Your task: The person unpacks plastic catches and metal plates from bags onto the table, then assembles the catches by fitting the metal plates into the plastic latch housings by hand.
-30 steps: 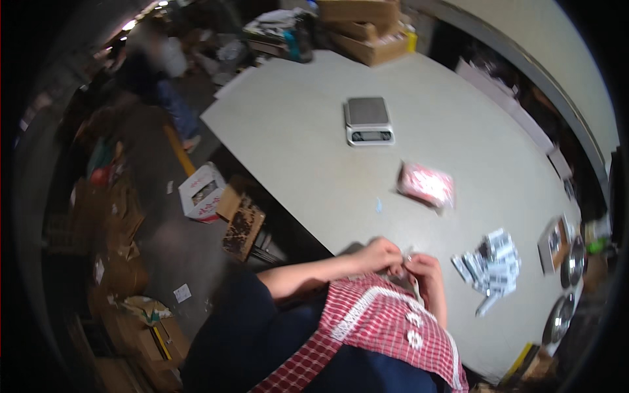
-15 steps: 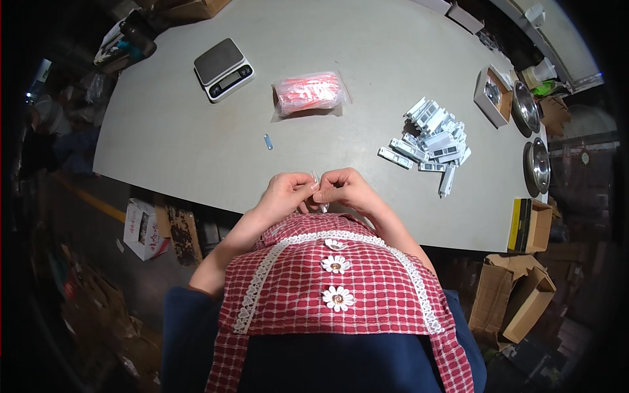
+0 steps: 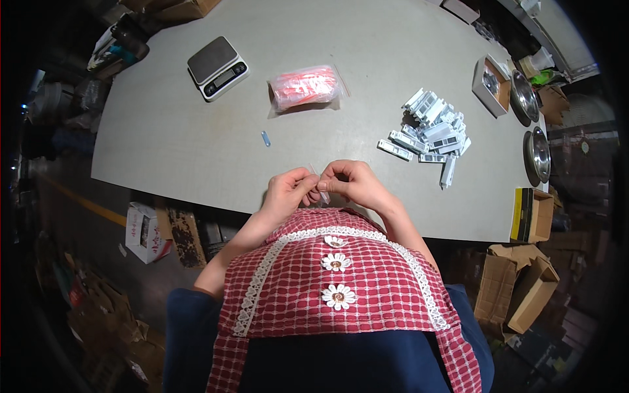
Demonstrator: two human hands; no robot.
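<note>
Close to the table's front edge, my left hand (image 3: pixel 290 191) and my right hand (image 3: pixel 354 183) meet, fingertips pinched together. Between them is a small clear plastic bag (image 3: pixel 324 197); part of it shows below the fingers, and the rest is hidden. Just beyond my left hand lies a small blue-grey strip (image 3: pixel 265 138). Farther off rests a larger clear bag packed with red-and-white plastic (image 3: pixel 304 88). To the right of my right hand is a loose heap of small white-and-grey oblong pieces (image 3: pixel 434 134).
A kitchen scale (image 3: pixel 218 68) stands at the far left of the grey table (image 3: pixel 164 144). Along the right edge are a white box (image 3: pixel 492 85), two metal bowls (image 3: pixel 540 155) and a yellow-black carton (image 3: pixel 531 215). Cardboard boxes (image 3: pixel 514 288) sit below on the right.
My right hand has risen slightly away from the table edge, and more of the small bag shows under the fingers. Both hands keep their pinch. The view has shifted a little.
</note>
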